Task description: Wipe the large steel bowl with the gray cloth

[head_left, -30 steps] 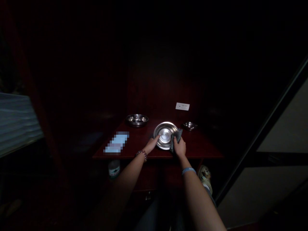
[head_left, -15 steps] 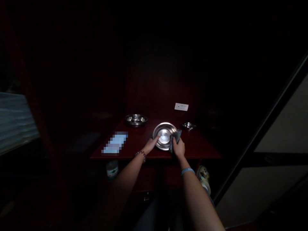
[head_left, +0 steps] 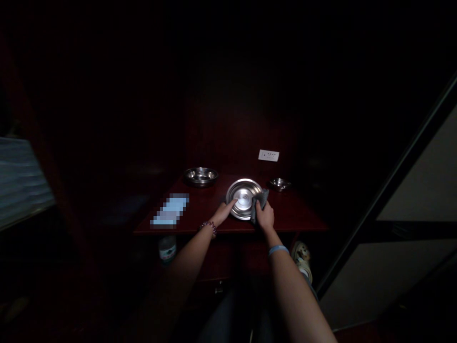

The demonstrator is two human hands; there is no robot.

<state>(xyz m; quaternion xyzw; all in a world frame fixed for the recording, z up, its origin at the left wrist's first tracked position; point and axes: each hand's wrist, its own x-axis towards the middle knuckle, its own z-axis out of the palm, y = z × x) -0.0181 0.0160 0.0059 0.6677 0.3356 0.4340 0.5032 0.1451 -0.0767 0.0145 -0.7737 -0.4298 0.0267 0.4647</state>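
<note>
A shiny round metal basin (head_left: pixel 243 199) is tilted towards me above the dark red desk (head_left: pixel 196 214). My left hand (head_left: pixel 224 212) grips its left rim, thumb lying over the inside and the other fingers hidden behind. On the right side of the basin, my right hand (head_left: pixel 264 216) is closed around a grey cloth (head_left: pixel 260 202) pressed against the rim. Farther back on the left stands a second metal basin (head_left: pixel 201 176). A smaller metal bowl (head_left: pixel 279 184) sits at the back right.
A blurred-out bright rectangle (head_left: pixel 170 211) lies on the desk's left side. Below the front edge stands a bottle (head_left: pixel 167 248). A white socket plate (head_left: pixel 269 156) is on the back wall. A foot in a pale clog (head_left: pixel 302 257) shows at lower right.
The whole view has shifted slightly, with things sitting a little higher in the picture. Both hands keep their hold on the basin and the cloth, with hardly any movement.
</note>
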